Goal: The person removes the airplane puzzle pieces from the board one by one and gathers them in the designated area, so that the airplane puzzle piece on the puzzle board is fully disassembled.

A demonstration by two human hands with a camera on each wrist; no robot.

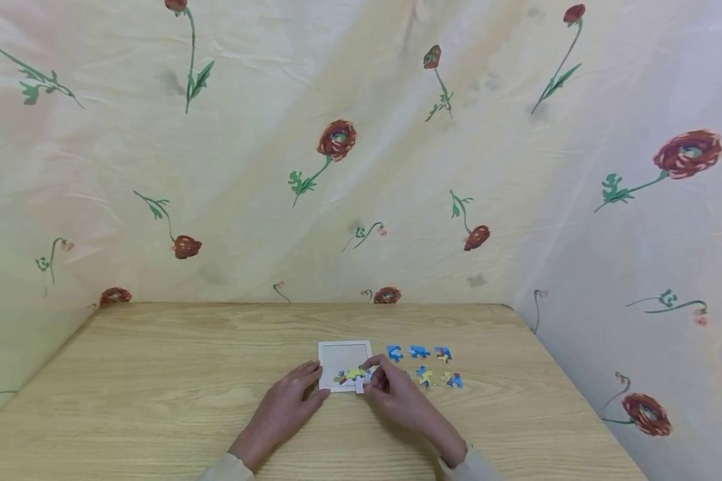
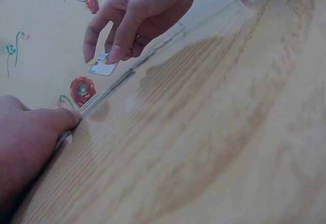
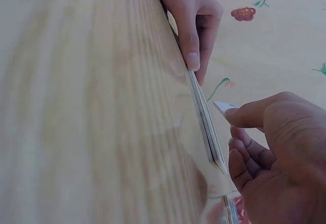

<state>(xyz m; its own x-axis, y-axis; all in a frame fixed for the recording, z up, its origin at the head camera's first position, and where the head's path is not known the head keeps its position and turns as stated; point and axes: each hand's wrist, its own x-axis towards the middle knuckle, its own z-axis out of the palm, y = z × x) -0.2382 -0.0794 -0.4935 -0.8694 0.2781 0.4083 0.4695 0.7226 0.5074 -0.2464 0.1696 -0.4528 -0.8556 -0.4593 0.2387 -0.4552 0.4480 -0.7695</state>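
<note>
A white-rimmed puzzle tray (image 1: 320,354) lies on the table, with several joined jigsaw pieces (image 1: 351,374) along its lower part. My left hand (image 1: 289,404) holds the tray at its near left corner, thumb (image 3: 192,58) on the near edge and fingers along the left side. Above the tray's near right corner, my right hand (image 1: 400,394) pinches a jigsaw piece (image 2: 103,68) between thumb and fingertips. The piece is tilted and raised off the tray; a pale side faces me, and the fingers cover part of it.
Loose jigsaw pieces lie in two rows right of the tray, among them a blue one (image 1: 419,351) and a yellow-and-blue one (image 1: 424,376). The wooden table (image 1: 156,374) meets a flowered cloth (image 1: 247,200) behind and at the sides.
</note>
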